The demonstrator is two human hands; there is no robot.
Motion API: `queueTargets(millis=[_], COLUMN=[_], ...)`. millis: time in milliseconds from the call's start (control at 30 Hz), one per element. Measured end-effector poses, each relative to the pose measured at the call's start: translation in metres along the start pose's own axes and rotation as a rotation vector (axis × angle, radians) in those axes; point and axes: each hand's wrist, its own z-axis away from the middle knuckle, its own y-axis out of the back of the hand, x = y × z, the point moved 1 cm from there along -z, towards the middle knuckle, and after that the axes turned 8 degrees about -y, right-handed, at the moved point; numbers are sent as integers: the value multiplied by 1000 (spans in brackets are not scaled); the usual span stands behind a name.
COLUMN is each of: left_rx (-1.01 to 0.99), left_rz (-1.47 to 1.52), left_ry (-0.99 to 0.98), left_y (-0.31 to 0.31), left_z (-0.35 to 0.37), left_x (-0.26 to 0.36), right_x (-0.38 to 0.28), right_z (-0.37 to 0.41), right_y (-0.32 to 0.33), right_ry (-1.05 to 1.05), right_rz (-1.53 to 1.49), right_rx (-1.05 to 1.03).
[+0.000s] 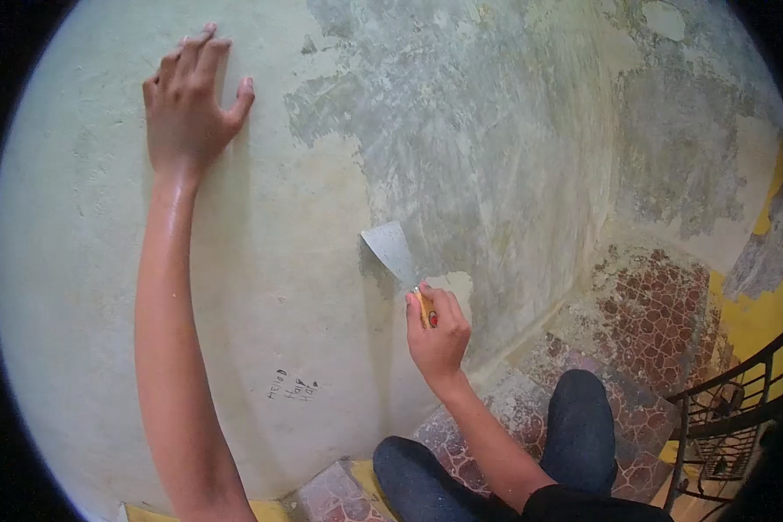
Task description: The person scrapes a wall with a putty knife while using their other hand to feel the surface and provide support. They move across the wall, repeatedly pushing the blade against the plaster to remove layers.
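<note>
My right hand point(439, 335) is closed around the yellow handle of a putty knife point(393, 250). Its wide metal blade points up and left, with the edge at the border between pale paint and bare grey plaster point(487, 148). Higher up on the left, my left hand point(190, 109) lies against the painted wall point(278, 244), fingers stretched upward and thumb out to the side. Nothing is in that hand.
Handwriting point(294, 385) marks the lower wall. Paint flakes litter the patterned floor tiles point(648, 309) by the wall corner. My knees point(583, 426) are bent below. A dark metal rack point(739, 404) stands at the lower right, beside a yellow surface point(752, 322).
</note>
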Motion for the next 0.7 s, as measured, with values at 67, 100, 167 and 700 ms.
queueTargets(millis=[67, 100, 167, 700], left_rx=[26, 30, -87, -338], left_rz=[43, 38, 32, 421], left_ry=[-21, -22, 11, -112], left_y=[-1, 3, 9, 64], left_z=[1, 0, 0, 98], left_x=[0, 0, 4, 92], right_x=[-1, -2, -8, 68], right_z=[-2, -2, 1, -30], right_y=[-1, 0, -1, 71], right_ry=[-16, -34, -57, -383], right_rz=[-6, 5, -21, -321], right_rx=[-6, -16, -5, 133])
